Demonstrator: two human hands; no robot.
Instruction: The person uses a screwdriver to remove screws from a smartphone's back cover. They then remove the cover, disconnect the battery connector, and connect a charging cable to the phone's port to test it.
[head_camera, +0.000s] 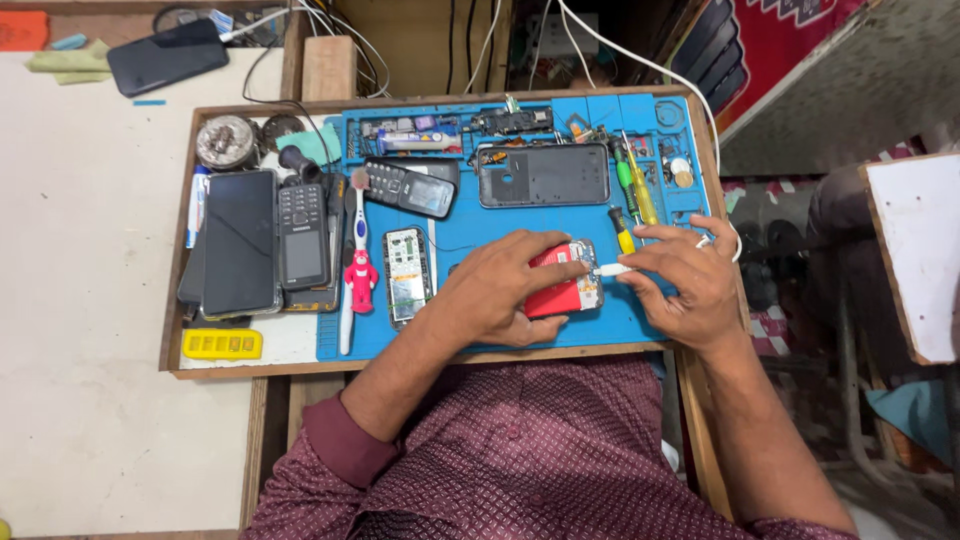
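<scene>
An opened phone with a red inner part (562, 290) lies on a blue work mat (470, 330). My left hand (500, 290) presses down on it, fingers spread over its left and top side. My right hand (685, 280) pinches a white connector plug (612, 269) at the phone's right edge. A white cable (640, 65) runs from that hand up past the mat's far corner.
A wooden tray (178, 300) holds the mat. On it lie a black back cover (545, 175), keypad phones (302, 232), a black smartphone (240, 240), a circuit board (407, 272), a toothbrush (355, 250), screwdrivers (635, 185) and a yellow block (222, 344).
</scene>
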